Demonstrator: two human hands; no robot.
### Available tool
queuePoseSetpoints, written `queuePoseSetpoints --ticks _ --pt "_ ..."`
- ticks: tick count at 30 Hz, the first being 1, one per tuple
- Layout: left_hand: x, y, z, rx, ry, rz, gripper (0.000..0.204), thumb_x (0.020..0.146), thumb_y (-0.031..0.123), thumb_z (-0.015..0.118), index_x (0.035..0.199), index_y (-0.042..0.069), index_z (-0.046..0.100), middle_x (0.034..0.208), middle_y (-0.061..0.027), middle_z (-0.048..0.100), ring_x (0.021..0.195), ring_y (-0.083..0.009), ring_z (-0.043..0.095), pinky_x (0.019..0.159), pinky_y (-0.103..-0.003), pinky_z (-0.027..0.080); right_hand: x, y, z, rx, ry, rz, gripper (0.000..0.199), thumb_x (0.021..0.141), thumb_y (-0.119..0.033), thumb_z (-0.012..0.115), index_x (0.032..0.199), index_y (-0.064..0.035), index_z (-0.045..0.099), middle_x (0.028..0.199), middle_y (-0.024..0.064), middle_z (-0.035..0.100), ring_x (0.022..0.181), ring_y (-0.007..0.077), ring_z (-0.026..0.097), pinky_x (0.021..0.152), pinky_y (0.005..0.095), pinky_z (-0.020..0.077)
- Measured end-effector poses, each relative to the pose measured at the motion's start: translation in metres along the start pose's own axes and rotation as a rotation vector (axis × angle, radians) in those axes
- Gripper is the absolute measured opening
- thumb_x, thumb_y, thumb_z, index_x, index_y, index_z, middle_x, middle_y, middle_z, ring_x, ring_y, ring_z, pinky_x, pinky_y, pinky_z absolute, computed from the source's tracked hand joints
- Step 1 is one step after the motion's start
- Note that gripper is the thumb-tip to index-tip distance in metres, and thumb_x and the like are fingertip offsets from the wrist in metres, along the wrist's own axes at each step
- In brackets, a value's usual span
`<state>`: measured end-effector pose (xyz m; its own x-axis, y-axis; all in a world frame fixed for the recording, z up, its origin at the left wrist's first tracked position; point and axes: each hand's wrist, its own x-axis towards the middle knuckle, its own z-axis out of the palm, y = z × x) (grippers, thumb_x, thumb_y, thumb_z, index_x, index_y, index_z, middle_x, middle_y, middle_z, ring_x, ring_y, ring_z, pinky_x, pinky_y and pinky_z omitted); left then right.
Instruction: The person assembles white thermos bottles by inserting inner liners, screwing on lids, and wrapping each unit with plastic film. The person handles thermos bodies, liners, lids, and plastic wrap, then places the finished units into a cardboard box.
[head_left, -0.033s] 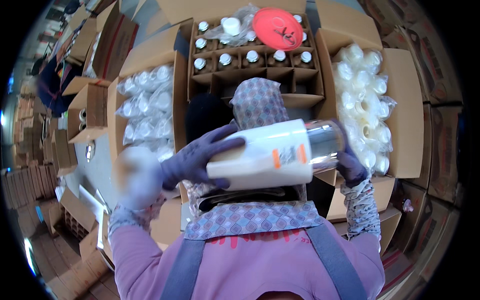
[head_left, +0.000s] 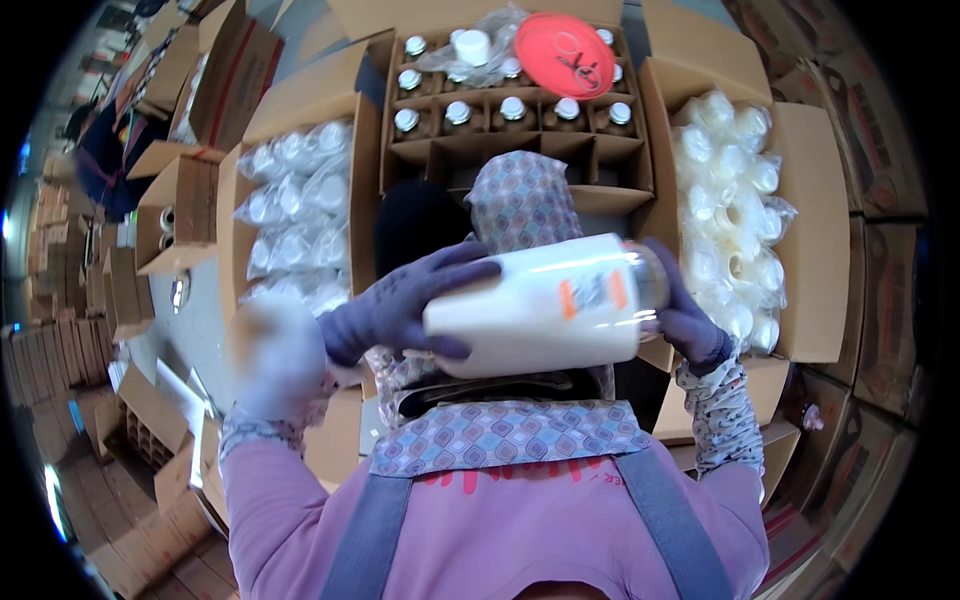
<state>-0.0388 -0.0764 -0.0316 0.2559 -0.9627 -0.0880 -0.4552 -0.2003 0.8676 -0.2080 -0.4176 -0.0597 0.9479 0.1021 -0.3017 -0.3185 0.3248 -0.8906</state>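
My left hand (head_left: 410, 305), in a purple-grey glove, wraps the left end of a glossy white cylinder (head_left: 535, 312) with an orange-edged label. The cylinder lies nearly level in front of my chest, tilted slightly up to the right. At its right end my right hand (head_left: 688, 315), gloved alike, is closed around a shiny silver metal cylinder (head_left: 653, 280). The metal piece sticks out a short way from the white one; its inner part is hidden. A blurred whitish, round thing (head_left: 275, 350) shows beside my left wrist; I cannot make out what it is.
Ahead, a divided carton (head_left: 420, 150) holds several silver-capped bottles (head_left: 512, 108); a red disc (head_left: 565, 55) and a plastic bag (head_left: 490, 45) lie on top. Flanking it are a left carton (head_left: 365, 150) of bagged pale pieces and a right carton (head_left: 815, 230) of bagged white pieces. Stacked cartons (head_left: 890, 270) stand far right.
The silver cylinder now stands out less from the white one; it has slid further in. My right hand has come closer to the white cylinder's end.
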Motion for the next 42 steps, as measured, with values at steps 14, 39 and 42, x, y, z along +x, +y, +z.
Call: queuePoseSetpoints --ticks 14,39,42 --pt "0.034 0.020 0.014 -0.713 -0.220 -0.750 0.071 0.085 0.065 0.053 0.129 0.010 0.053 0.119 -0.0061 0.061 0.107 -0.0142 0.057 0.096 -0.032 0.043 0.030 0.062 0.023 -0.143 -0.266 0.386 0.068 0.072 -0.017 0.080 0.131 -0.0022 0.048 0.125 0.0104 0.058 0.114 0.0195 0.054 0.100 0.0362 0.0416" --pt "0.004 -0.008 0.006 0.192 0.231 0.096 0.074 0.067 0.047 0.077 0.129 0.012 0.055 0.127 -0.0233 0.050 0.111 -0.0414 0.054 0.093 -0.046 0.048 0.074 -0.008 0.041 -1.159 -0.572 -0.388 0.046 0.074 -0.029 0.070 0.113 -0.0070 0.062 0.108 0.0176 0.061 0.094 0.0360 0.060 0.082 0.0419 0.0516" --pt "0.007 -0.011 -0.002 0.150 0.235 0.083 0.070 0.068 0.044 0.077 0.127 0.012 0.056 0.127 -0.0225 0.052 0.111 -0.0402 0.056 0.092 -0.045 0.049 0.080 -0.006 0.046 -0.955 -0.475 -0.320 0.042 0.078 -0.026 0.066 0.115 -0.0054 0.061 0.108 0.0179 0.061 0.093 0.0356 0.061 0.080 0.0416 0.0520"
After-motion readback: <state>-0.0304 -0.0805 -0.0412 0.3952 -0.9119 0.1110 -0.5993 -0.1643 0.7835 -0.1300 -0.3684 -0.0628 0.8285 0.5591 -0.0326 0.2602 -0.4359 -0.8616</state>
